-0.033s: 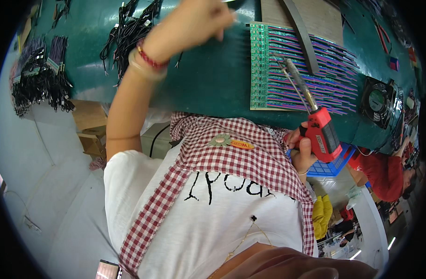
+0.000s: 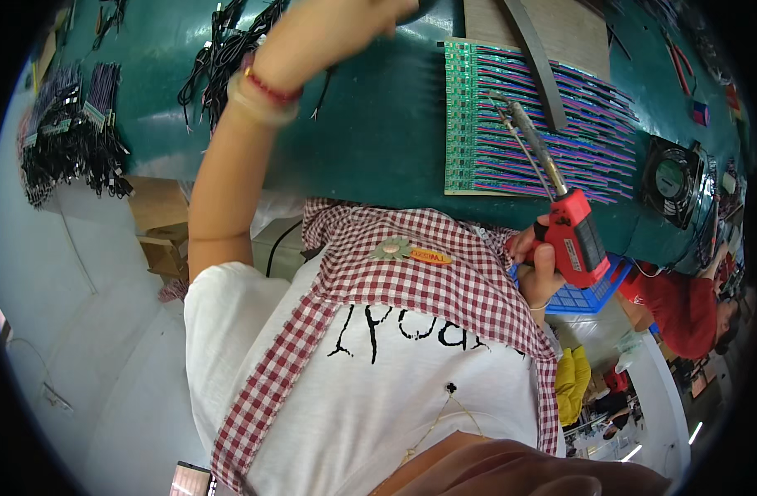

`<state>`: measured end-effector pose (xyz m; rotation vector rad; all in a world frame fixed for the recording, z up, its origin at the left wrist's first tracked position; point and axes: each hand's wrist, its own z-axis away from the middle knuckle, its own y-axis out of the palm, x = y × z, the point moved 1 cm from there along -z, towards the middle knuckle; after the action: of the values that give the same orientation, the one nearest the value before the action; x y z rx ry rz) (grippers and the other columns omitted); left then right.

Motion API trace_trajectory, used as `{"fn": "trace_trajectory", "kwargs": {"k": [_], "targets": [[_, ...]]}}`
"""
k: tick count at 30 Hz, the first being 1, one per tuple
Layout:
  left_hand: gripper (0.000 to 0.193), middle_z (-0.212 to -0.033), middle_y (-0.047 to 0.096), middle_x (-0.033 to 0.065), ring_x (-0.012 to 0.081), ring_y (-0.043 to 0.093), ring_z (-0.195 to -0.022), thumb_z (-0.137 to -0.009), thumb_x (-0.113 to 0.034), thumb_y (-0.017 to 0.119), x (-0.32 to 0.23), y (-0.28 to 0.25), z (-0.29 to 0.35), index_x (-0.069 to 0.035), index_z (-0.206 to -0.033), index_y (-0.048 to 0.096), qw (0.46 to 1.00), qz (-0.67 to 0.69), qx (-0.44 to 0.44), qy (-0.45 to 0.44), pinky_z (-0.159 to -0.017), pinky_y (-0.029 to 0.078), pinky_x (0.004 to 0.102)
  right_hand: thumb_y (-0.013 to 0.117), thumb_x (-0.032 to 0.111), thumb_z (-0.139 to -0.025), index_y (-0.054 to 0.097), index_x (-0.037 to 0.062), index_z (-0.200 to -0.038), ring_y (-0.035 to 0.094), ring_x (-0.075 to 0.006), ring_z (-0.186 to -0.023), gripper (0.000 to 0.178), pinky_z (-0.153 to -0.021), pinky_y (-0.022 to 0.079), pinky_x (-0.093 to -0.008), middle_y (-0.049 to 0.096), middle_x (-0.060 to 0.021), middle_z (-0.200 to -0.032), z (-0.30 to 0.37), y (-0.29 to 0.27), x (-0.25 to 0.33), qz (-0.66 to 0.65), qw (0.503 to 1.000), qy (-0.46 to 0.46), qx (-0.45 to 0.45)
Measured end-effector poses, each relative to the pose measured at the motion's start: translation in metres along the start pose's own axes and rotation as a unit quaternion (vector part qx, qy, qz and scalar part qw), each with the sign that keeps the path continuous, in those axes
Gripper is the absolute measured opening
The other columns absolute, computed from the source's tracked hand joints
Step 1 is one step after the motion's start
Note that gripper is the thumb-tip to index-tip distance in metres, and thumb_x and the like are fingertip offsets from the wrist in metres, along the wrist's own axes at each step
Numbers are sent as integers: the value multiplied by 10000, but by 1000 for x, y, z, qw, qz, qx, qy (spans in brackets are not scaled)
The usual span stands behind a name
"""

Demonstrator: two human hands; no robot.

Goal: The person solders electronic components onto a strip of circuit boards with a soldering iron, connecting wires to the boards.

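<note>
Soldering gun [image 2: 564, 223], red and black, sits in my right hand [image 2: 537, 263]; the fingers are wrapped tight round its grip at the near edge of the bench, just above the checked collar [image 2: 420, 277] of my shirt. Its metal barrel slants up and to the left, and the tip rests over the panel [image 2: 511, 124] of green circuit boards with rows of purple and pink wires. I cannot tell whether the tip touches the panel or hangs just above it. The panel lies flat on the green bench [image 2: 378, 124], right of centre.

My left hand [image 2: 358, 12] is raised at the top edge of the view, arm stretched up across the bench, with a red bracelet [image 2: 267, 87] and a pale band on the wrist. Most of that hand is cut off by the frame, so I cannot tell whether it grips anything or lies loose.

Black cable bundles [image 2: 229, 50] lie near the left forearm, and more wire bundles [image 2: 64, 132] are heaped at the far left end of the bench. A dark strap [image 2: 535, 58] crosses the upper part of the panel. A small black fan [image 2: 672, 178] stands right of the panel, and a blue tray [image 2: 597, 293] shows just below the gun. A person in red [image 2: 684, 306] is at the right edge
</note>
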<state>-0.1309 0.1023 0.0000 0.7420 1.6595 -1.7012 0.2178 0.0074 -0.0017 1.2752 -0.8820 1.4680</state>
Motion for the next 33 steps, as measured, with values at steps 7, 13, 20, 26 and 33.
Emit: {"fn": "trace_trajectory", "kwargs": {"k": [7,13,20,26,33], "targets": [[134,-750,591,191,355,564,-748,-689,-105,566,10,6,-54,25,-709,593,937,-312,-78,140,-711,468,406,538,321,-874,420,-28,-1109,414,-116,-481,437,-465,379,-247,468,-64,-609,-8,4,8,1,999,-53,4],[81,-705,595,208,356,577,-718,-661,-61,576,20,4,-61,19,-652,583,944,-300,-52,127,-686,466,417,510,324,-884,417,-23,-1094,410,-115,-471,417,-464,381,-248,458,-60,-593,-10,3,9,5,999,-51,-18],[122,-680,586,207,366,582,-672,-717,-103,598,8,-11,-42,16,-712,571,964,-173,-157,122,-618,453,415,489,328,-891,411,-16,-1095,401,-109,-466,407,-461,379,-247,445,-53,-571,-22,10,15,-18,998,-67,-2],[93,-719,587,203,358,582,-694,-739,-63,583,0,-12,-22,27,-747,562,964,-139,-193,120,-610,449,400,476,340,-897,409,-18,-1099,398,-108,-458,417,-442,372,-246,442,-50,-568,-27,17,16,-33,997,-65,-3],[81,-719,582,116,263,573,-659,-771,-84,604,-53,20,11,-11,-804,591,976,-72,-109,174,-569,442,328,484,357,-895,409,-21,-1098,399,-106,-446,436,-433,368,-242,439,-54,-553,-26,13,10,-19,998,-54,-5]]}}
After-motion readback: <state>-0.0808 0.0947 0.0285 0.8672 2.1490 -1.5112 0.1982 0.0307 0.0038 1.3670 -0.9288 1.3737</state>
